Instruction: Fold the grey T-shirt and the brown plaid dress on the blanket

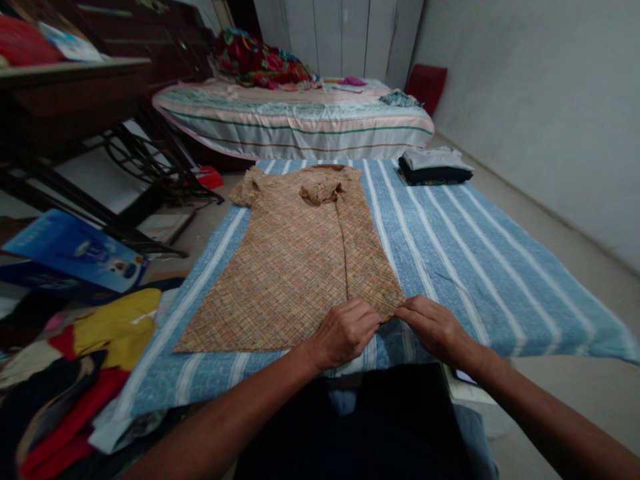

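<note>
A brown checked short-sleeved shirt (pixel 295 260) lies spread out on a blue-and-white striped cloth (pixel 480 267), its collar end away from me. One side of the shirt is folded inward, with an edge line running down from the bunched fabric near the collar. My left hand (pixel 350 330) is closed on the shirt's near hem, right of its middle. At the hem's right corner, my right hand (pixel 430 323) pinches the fabric between thumb and fingers. Both hands are close together at the near edge of the table.
Folded clothes (pixel 435 167) sit stacked at the far right of the striped cloth. Loose clothes (pixel 115 327) are heaped at the left, below a blue box (pixel 75 250). A sewing-machine table (pixel 70 87) stands left; a bed (pixel 295 120) is behind.
</note>
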`<state>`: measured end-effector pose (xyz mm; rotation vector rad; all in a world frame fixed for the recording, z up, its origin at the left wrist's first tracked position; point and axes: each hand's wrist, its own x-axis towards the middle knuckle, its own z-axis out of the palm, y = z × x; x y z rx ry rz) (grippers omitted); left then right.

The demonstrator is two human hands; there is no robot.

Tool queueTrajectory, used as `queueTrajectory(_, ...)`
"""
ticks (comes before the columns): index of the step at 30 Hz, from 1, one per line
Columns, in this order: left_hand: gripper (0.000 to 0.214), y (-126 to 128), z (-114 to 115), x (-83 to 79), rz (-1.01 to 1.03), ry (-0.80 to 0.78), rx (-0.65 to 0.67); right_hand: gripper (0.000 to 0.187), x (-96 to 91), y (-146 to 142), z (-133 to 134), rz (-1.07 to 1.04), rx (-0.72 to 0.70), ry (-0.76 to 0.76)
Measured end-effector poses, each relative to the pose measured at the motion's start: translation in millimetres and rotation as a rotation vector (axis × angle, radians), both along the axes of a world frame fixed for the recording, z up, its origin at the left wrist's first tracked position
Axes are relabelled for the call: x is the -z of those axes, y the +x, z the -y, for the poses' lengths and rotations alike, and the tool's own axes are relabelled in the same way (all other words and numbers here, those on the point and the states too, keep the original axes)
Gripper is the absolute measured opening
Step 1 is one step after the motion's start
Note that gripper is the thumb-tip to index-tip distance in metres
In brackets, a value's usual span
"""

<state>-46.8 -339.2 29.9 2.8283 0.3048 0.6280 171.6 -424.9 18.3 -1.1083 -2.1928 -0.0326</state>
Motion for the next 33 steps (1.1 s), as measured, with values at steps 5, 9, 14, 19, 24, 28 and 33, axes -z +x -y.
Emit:
queueTrajectory(5,0.011,-12.7,3.0,2.3,0.033,-0.005,-0.001,0.039,2.5,2.2,0.0,-0.023,0.012,-0.02)
queueTrajectory(9,0.01,-20.0,7.1,5.1,0.115,0.075,-0.047,0.039,1.3,2.7,-0.1,-0.041,0.003,-0.028)
queueTrajectory(14,0.015,-24.3,10.7,8.2,0.131,0.203,-0.099,0.038,-4.5,1.5,-0.7,-0.041,0.014,-0.047)
queueTrajectory(19,0.011,-33.3,12.6,10.0,0.165,0.2,-0.134,0.037,-5.1,3.0,-0.9,-0.036,0.011,-0.049)
queueTrajectory(24,0.008,-47.2,18.7,12.0,0.164,0.16,-0.223,0.038,-4.0,4.3,0.2,-0.024,0.013,-0.069)
queueTrajectory(28,0.004,-53.9,26.8,13.5,0.111,0.152,-0.362,0.038,-5.7,2.9,0.0,-0.025,0.009,-0.033)
queueTrajectory(33,0.012,-52.0,31.9,12.4,0.114,0.17,-0.382,0.04,-3.7,2.8,-1.0,-0.013,0.01,-0.038)
